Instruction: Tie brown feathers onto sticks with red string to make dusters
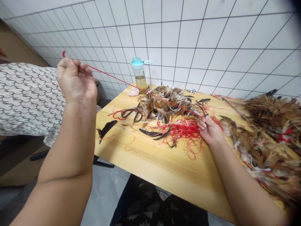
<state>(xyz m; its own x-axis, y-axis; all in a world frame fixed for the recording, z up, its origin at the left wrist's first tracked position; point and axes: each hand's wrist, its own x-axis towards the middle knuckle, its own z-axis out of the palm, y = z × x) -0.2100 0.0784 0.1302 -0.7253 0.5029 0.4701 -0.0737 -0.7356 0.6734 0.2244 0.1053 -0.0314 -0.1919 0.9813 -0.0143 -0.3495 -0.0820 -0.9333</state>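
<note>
The left arm (77, 135) is bare, bent at the elbow (66, 179), its forearm steeply raised past the left edge of the table (164, 171). The left hand (78, 78) is lifted well above table height, inner wrist turned to view, fingers curled tightly inward. The right forearm (242, 175) slants in over the near edge; the right hand (213, 131), lower, is closed in a pinch, thumb against curled fingers.

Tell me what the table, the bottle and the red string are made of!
The table looks like smooth, slightly shiny wood: grain streaks show. The bottle is probably glossy clear plastic, maybe glass: the liquid shows through. The red string looks like dull thread, fibre unclear: loose strands curl.
</note>
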